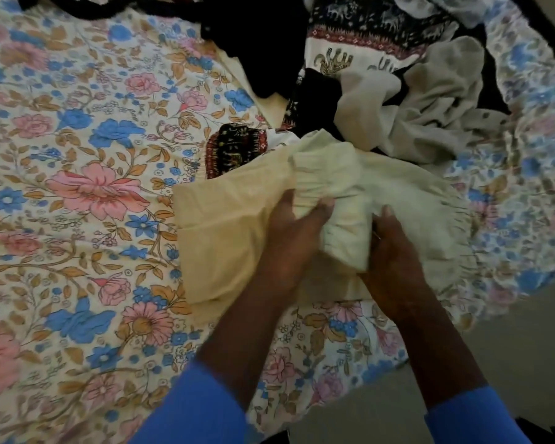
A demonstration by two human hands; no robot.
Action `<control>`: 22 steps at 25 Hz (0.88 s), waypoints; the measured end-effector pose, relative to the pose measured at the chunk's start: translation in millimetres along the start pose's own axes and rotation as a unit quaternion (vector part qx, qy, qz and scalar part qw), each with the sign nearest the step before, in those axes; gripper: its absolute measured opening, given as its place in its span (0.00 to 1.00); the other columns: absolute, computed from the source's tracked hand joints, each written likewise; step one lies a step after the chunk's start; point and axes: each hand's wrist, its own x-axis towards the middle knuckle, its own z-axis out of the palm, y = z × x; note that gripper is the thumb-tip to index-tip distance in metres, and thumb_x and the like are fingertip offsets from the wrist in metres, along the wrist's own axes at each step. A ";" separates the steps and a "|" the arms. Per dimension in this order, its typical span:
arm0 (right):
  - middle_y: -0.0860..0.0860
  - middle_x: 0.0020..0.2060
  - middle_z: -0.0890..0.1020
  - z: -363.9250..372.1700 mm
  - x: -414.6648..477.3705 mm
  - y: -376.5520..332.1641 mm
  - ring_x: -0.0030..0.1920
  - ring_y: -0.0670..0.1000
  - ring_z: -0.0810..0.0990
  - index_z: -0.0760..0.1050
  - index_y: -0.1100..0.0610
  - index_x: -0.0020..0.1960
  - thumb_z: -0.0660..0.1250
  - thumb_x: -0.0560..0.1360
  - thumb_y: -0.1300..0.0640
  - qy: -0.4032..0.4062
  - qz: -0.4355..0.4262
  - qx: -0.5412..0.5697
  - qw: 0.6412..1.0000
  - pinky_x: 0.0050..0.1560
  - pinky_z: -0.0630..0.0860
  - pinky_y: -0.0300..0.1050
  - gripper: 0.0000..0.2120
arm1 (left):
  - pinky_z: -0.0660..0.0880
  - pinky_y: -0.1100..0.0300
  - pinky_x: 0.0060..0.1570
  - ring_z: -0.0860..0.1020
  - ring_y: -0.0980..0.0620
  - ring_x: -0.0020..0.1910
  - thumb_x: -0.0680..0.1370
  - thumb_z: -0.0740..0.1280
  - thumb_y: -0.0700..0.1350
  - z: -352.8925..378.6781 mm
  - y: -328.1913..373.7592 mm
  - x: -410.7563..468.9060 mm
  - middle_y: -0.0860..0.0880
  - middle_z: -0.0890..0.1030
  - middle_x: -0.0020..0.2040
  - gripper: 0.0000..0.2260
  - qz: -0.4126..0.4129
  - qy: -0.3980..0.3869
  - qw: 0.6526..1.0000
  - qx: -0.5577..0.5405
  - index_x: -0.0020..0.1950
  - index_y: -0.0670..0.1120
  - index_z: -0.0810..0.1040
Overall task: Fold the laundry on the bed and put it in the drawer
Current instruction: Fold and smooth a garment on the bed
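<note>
Well, risk first: gathered cream garment (343, 187) bunched between my hands, so fold may come out crooked. Ruffled side lies near bed (87, 193) edge; hard tug could drag it off. Left hand (289, 241): fingers (287, 203) curled, pinching gathered cloth against thumb. Right hand (394, 251): fingers curled into cloth too. Garment lies on bed, just beside unfolded pile (430, 100).

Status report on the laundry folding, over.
Left hand and right hand both grip the cream garment, bunched, over the floral bedspread. Unfolded pile lies beyond, not blocking. Drawer not in view.
</note>
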 end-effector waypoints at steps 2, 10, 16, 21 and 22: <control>0.54 0.63 0.84 -5.4 7.0 21.4 0.60 0.52 0.84 0.75 0.52 0.71 0.71 0.77 0.41 0.074 -0.177 -0.369 0.910 0.64 0.81 0.52 0.27 | 0.81 0.43 0.59 0.85 0.51 0.57 0.80 0.73 0.45 -56.0 -6.4 -9.4 0.52 0.86 0.57 0.10 0.034 0.071 0.993 0.084 0.60 0.55 0.79; 0.53 0.63 0.75 74.7 6.7 81.9 0.60 0.55 0.76 0.74 0.52 0.70 0.67 0.77 0.52 0.170 -0.517 -0.630 0.554 0.59 0.73 0.55 0.21 | 0.73 0.57 0.51 0.80 0.52 0.55 0.82 0.69 0.53 -162.9 -35.1 -6.0 0.54 0.80 0.56 0.11 0.061 0.331 0.896 0.290 0.63 0.52 0.77; 0.52 0.65 0.78 216.9 61.4 118.3 0.63 0.55 0.78 0.76 0.51 0.68 0.64 0.81 0.38 -0.157 -0.301 -0.880 0.332 0.54 0.74 0.49 0.22 | 0.77 0.60 0.49 0.80 0.55 0.52 0.79 0.70 0.43 -186.8 -67.8 -34.3 0.56 0.79 0.52 0.14 0.125 0.245 0.914 0.298 0.64 0.50 0.75; 0.51 0.56 0.84 222.2 95.4 130.8 0.59 0.54 0.82 0.83 0.50 0.59 0.71 0.78 0.43 -0.153 -0.268 -0.880 0.362 0.50 0.75 0.47 0.14 | 0.73 0.65 0.40 0.79 0.54 0.47 0.76 0.72 0.45 -208.2 -89.6 -46.1 0.48 0.76 0.61 0.19 0.239 0.118 0.830 0.490 0.65 0.46 0.76; 0.50 0.55 0.85 220.0 96.6 130.8 0.57 0.53 0.82 0.84 0.50 0.56 0.72 0.78 0.44 -0.149 -0.268 -0.863 0.402 0.51 0.76 0.47 0.12 | 0.72 0.64 0.38 0.80 0.52 0.45 0.77 0.72 0.44 -206.4 -89.4 -43.5 0.46 0.78 0.59 0.14 0.256 0.133 0.806 0.516 0.61 0.45 0.79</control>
